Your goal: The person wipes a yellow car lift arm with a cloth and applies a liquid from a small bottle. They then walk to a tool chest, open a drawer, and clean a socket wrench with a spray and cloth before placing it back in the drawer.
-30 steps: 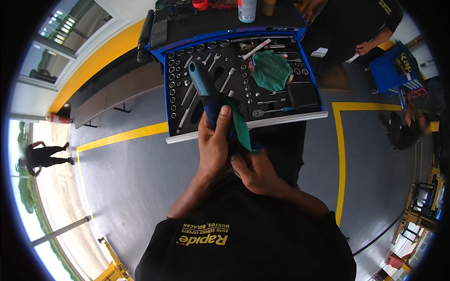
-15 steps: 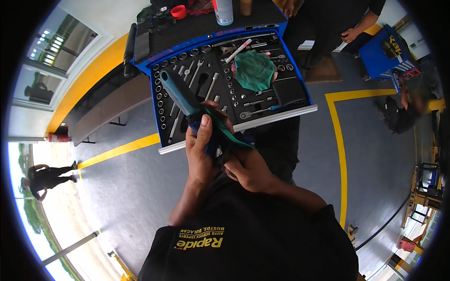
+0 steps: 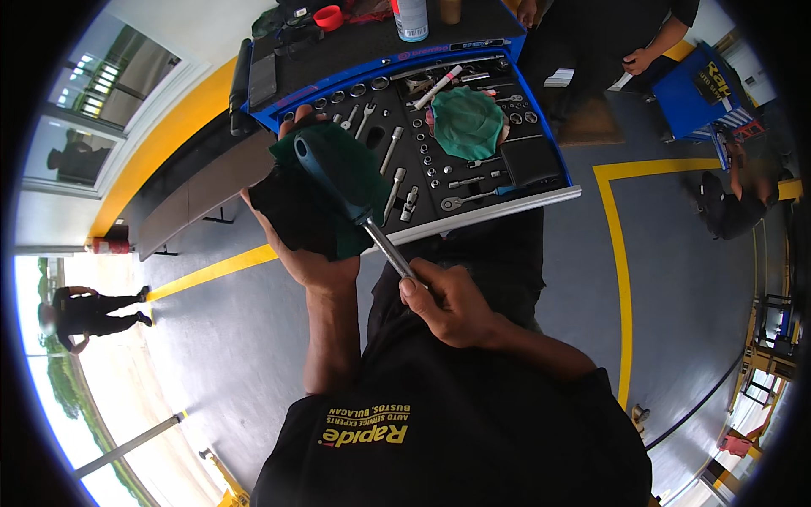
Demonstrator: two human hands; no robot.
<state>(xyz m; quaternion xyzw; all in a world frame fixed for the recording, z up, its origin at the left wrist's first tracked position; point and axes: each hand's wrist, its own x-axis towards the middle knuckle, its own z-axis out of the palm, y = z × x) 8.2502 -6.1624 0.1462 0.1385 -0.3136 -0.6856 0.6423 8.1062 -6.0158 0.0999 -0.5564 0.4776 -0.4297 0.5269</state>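
My left hand (image 3: 317,269) is turned palm up, with a dark green and black rag (image 3: 291,203) draped over its palm and fingers. Across the rag lies the teal-and-black handle of a hand tool (image 3: 334,182) with a chrome shaft. My right hand (image 3: 456,306) grips the far end of that shaft, thumb on top, hiding the tool's head. Just beyond both hands is a pulled-out tool drawer (image 3: 507,205) with dark foam. In it lie sockets, extension bars, a combination wrench (image 3: 365,121) and a smaller ratchet (image 3: 477,198) with a blue handle.
A bunched green cloth (image 3: 467,122) and a white marker (image 3: 439,87) lie on the drawer. A spray can (image 3: 411,19) and a red cup (image 3: 329,17) stand on the cabinet top. Someone in dark clothes (image 3: 604,46) stands behind at right. A bench (image 3: 198,188) runs along the left wall.
The rag has gone from wrapped around the tool to spread over my left hand, which has moved left and opened out. My right hand now shows gripping the bare shaft.
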